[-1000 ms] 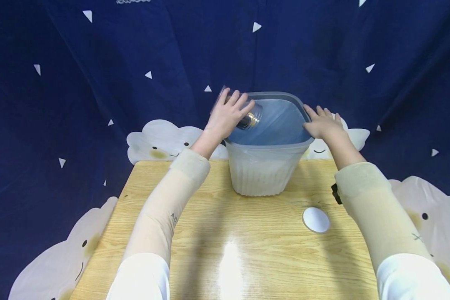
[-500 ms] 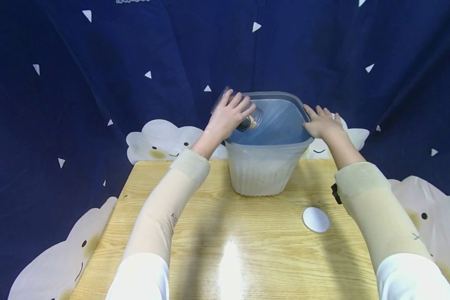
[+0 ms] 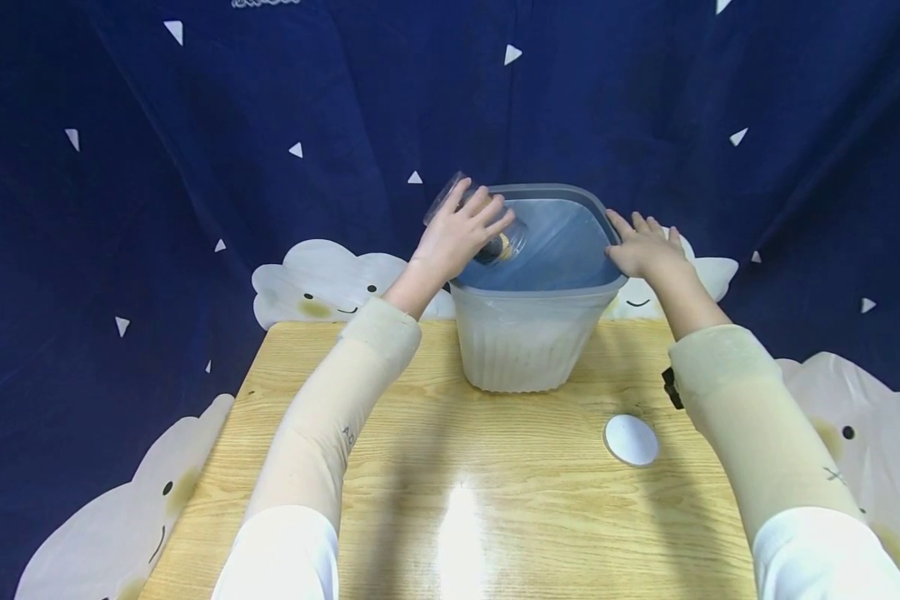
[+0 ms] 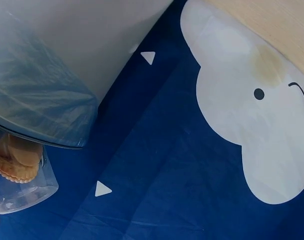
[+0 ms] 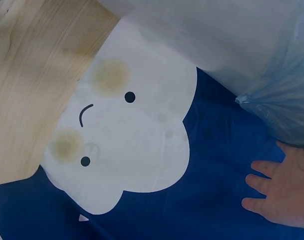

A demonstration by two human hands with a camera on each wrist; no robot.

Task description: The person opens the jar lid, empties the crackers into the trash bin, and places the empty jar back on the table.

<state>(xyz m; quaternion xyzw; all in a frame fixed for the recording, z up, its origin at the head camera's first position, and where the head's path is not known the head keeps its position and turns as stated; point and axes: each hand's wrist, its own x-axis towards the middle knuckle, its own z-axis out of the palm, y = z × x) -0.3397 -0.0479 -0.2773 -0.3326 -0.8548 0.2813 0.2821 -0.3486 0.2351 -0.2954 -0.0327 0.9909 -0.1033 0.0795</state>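
Note:
A whitish bin point(image 3: 525, 343) with a grey rim and a blue bag point(image 3: 562, 246) inside stands at the table's far edge. My left hand point(image 3: 453, 240) grips a clear plastic jar point(image 3: 517, 240) lying tilted over the left of the rim, one end inside the bin. Dark and yellowish contents show through it, partly hidden by my fingers. In the left wrist view a tan thing with a scalloped edge point(image 4: 17, 170) shows inside the jar; its kind is unclear. My right hand point(image 3: 648, 248) rests on the bin's right rim, fingers straight and spread, as the right wrist view also shows.
A wooden table point(image 3: 540, 508) lies in front of me. On its right half, before the bin, is a flat white disc point(image 3: 631, 440). A dark blue curtain point(image 3: 390, 100) with white triangles and cloud faces hangs behind and at both sides.
The jar and my left hand have shifted slightly to the right, and less of the dark and yellow contents shows near the jar's inner end. My right hand and the bin stay put.

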